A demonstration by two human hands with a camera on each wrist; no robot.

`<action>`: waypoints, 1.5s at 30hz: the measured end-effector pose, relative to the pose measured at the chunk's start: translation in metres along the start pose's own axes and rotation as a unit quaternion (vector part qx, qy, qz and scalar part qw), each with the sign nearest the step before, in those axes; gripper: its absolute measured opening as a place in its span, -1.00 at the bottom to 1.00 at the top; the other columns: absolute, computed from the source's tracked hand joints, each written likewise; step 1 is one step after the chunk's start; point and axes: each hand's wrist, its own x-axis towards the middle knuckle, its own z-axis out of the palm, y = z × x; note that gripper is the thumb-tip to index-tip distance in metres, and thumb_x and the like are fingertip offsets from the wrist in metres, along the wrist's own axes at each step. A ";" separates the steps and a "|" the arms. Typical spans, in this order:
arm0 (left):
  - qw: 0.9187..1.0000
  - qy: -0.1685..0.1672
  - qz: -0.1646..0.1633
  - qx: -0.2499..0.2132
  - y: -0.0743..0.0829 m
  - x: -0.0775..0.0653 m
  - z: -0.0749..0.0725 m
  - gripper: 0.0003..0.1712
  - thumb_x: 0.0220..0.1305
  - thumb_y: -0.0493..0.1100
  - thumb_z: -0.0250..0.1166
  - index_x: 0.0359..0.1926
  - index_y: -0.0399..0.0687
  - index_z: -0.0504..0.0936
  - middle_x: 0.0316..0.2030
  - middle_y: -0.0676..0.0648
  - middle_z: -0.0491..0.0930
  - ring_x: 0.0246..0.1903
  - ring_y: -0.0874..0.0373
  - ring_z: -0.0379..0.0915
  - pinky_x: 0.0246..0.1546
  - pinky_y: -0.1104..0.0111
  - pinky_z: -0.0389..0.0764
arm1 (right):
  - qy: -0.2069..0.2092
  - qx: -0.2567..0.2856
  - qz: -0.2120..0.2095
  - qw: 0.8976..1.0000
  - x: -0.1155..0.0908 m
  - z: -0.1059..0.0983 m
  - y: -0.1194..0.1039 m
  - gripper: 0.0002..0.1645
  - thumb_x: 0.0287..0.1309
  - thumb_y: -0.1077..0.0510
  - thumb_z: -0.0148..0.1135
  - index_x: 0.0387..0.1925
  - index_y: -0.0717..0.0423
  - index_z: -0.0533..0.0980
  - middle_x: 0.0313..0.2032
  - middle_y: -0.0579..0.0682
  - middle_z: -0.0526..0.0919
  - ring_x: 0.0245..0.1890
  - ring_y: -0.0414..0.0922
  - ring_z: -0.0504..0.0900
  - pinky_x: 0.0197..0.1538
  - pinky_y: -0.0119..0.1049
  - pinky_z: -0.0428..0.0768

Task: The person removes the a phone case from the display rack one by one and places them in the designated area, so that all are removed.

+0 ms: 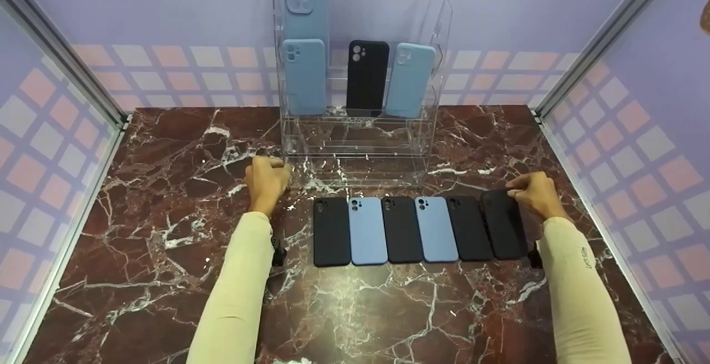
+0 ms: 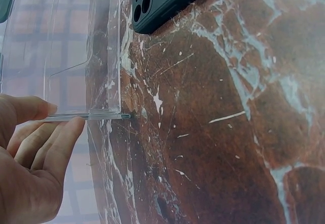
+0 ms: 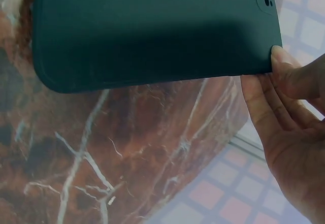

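My left hand (image 1: 268,182) pinches the side panel of a clear acrylic display stand (image 2: 109,113) near its lower front corner, thumb above and fingers below in the left wrist view. At the right end of a row, my right hand (image 1: 537,193) grips the top right corner of a black phone case (image 1: 503,225). In the right wrist view that case (image 3: 152,36) has its camera cutouts near the thumb. Beside it lie more black cases and two blue phone cases (image 1: 368,232), face down in a line before the stand.
On the stand's tiers stand several light blue cases (image 1: 305,78) and one black case (image 1: 367,75). The red-brown marble-patterned table (image 1: 388,319) is bounded by printed panels (image 1: 627,125) at the back and both sides.
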 end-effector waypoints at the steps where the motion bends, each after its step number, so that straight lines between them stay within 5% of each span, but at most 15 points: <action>1: 1.000 0.001 0.000 -0.001 0.000 0.000 0.000 -0.84 0.16 -0.19 0.36 -0.28 -0.05 0.86 -0.14 -0.14 0.77 -0.07 -0.22 0.67 0.04 -0.03 0.57 | 0.002 0.001 -0.001 1.000 0.000 0.001 0.001 -0.79 0.16 0.36 0.32 -0.17 0.43 0.68 -0.18 0.39 0.72 -0.16 0.29 0.68 -0.08 0.09 0.62; 4: 1.000 0.001 0.001 -0.002 0.001 0.000 0.000 -0.85 0.15 -0.19 0.36 -0.32 -0.05 0.86 -0.15 -0.13 0.77 -0.07 -0.23 0.67 0.04 -0.04 0.56 | 0.009 0.006 -0.004 1.000 0.000 0.005 0.002 -0.80 0.15 0.38 0.32 -0.19 0.45 0.68 -0.20 0.40 0.72 -0.18 0.29 0.69 -0.09 0.10 0.63; 12: 1.000 -0.003 0.002 -0.003 0.002 0.000 0.000 -0.85 0.17 -0.20 0.36 -0.32 -0.05 0.86 -0.15 -0.12 0.77 -0.05 -0.21 0.66 0.07 -0.03 0.54 | 0.013 0.013 0.011 1.000 0.000 0.011 0.008 -0.80 0.15 0.36 0.37 -0.20 0.45 0.68 -0.25 0.37 0.73 -0.28 0.16 0.69 -0.30 -0.30 0.57; 18: 1.000 -0.004 0.000 0.004 0.002 0.001 0.001 -0.85 0.18 -0.19 0.36 -0.32 -0.05 0.86 -0.13 -0.12 0.77 -0.03 -0.21 0.66 0.08 -0.04 0.54 | 0.008 0.013 0.017 1.000 -0.001 0.014 0.009 -0.78 0.18 0.33 0.37 -0.19 0.46 0.67 -0.25 0.38 0.73 -0.29 0.16 0.69 -0.29 -0.20 0.59; 25: 1.000 -0.007 -0.003 -0.007 0.000 0.000 0.001 -0.83 0.18 -0.21 0.35 -0.24 -0.08 0.85 -0.10 -0.15 0.76 -0.02 -0.22 0.65 0.11 -0.03 0.53 | 0.006 0.015 0.019 1.000 -0.003 0.017 0.009 -0.75 0.21 0.31 0.34 -0.17 0.48 0.65 -0.22 0.40 0.72 -0.19 0.31 0.67 -0.07 0.17 0.60; 30: 1.000 -0.004 -0.006 -0.006 0.000 -0.001 0.001 -0.83 0.17 -0.20 0.36 -0.25 -0.08 0.85 -0.10 -0.15 0.76 -0.02 -0.21 0.66 0.09 -0.03 0.54 | 0.030 0.020 0.010 0.999 0.000 0.015 0.003 -0.73 0.18 0.29 0.36 -0.17 0.48 0.65 -0.20 0.41 0.71 -0.18 0.30 0.66 -0.07 0.16 0.58; 39: 1.000 -0.006 -0.005 -0.006 0.001 -0.001 0.000 -0.83 0.17 -0.20 0.36 -0.26 -0.08 0.85 -0.13 -0.15 0.76 -0.04 -0.21 0.66 0.09 -0.01 0.55 | 0.144 0.061 -0.051 0.986 0.018 -0.007 -0.058 -0.73 0.10 0.32 0.47 -0.16 0.38 0.68 -0.14 0.33 0.73 -0.20 0.20 0.69 0.07 0.08 0.57; 45: 1.000 -0.006 -0.001 -0.011 0.000 0.000 0.000 -0.82 0.18 -0.20 0.35 -0.24 -0.09 0.85 -0.13 -0.16 0.76 -0.04 -0.21 0.67 0.08 -0.01 0.55 | 0.179 0.087 -0.091 0.976 0.031 -0.020 -0.118 -0.70 0.11 0.31 0.48 -0.10 0.32 0.68 -0.12 0.21 0.76 -0.20 0.03 0.70 -0.03 -0.38 0.61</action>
